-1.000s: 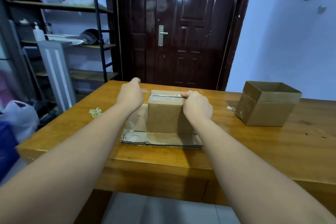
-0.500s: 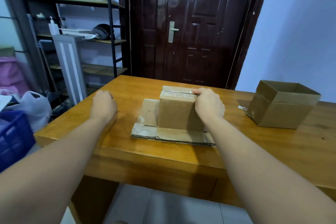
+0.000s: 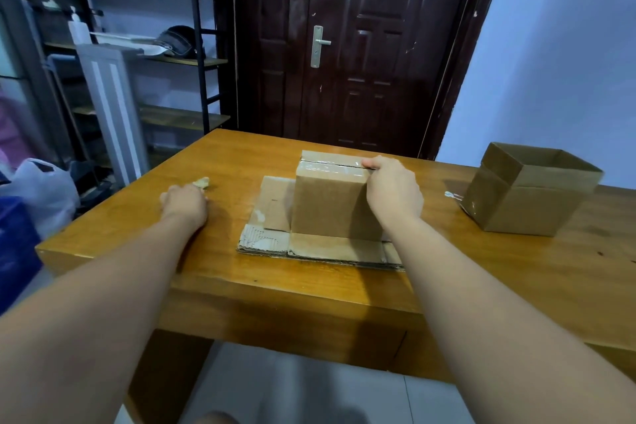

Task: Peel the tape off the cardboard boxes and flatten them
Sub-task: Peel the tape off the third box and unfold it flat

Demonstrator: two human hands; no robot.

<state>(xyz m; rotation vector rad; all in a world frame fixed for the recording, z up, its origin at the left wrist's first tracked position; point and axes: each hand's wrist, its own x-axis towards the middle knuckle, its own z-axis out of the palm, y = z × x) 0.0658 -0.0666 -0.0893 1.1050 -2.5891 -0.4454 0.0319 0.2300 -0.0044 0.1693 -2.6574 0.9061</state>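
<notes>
A small closed cardboard box (image 3: 328, 205) stands upright on a sheet of flattened cardboard (image 3: 330, 249) in the middle of the wooden table (image 3: 303, 289). Clear tape (image 3: 330, 163) still covers the seam on its top. My right hand (image 3: 392, 191) grips the box's top right edge, fingertips at the seam. My left hand (image 3: 186, 204) rests on the table well left of the box, fingers curled under and hidden, right beside a crumpled wad of tape (image 3: 202, 182). A second box (image 3: 526, 206) stands open-topped at the right.
A scrap of tape (image 3: 451, 195) lies by the open box's left corner. A dark door is behind the table. Metal shelving (image 3: 192, 62) and a white plastic bag (image 3: 44, 189) stand to the left, past the table's edge.
My left hand has left the box top and swung left to the tape wad on the table. My right hand has stayed on the box's top right edge.
</notes>
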